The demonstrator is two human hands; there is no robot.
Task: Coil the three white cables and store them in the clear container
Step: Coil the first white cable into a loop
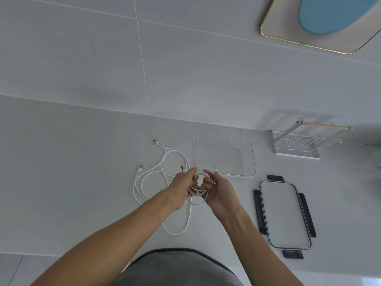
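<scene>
White cord is bunched into a small coil held up between both hands, just in front of the near rim of the clear container. The left hand has its fingers curled round the coil's left side, with one plug end standing up past its knuckles. The right hand grips the right side of the same coil, and a small white connector pokes up above its fingertips. The container looks to hold nothing yet. Its lid, with dark latches, lies off, right of and nearer than the container.

Two more loose cables sprawl on the pale countertop left of the container, their USB plugs pointing away; one long loop trails nearer the person, below the hands.

To finish this coil well, I would keep the loops even and the same width, tuck the free connector through or alongside them so the bundle cannot spring open, and hold one hand firm while the other wraps. A coil narrower than the container's floor should drop in flat. Whether the trailing loop belongs to the held cable I cannot tell.
</scene>
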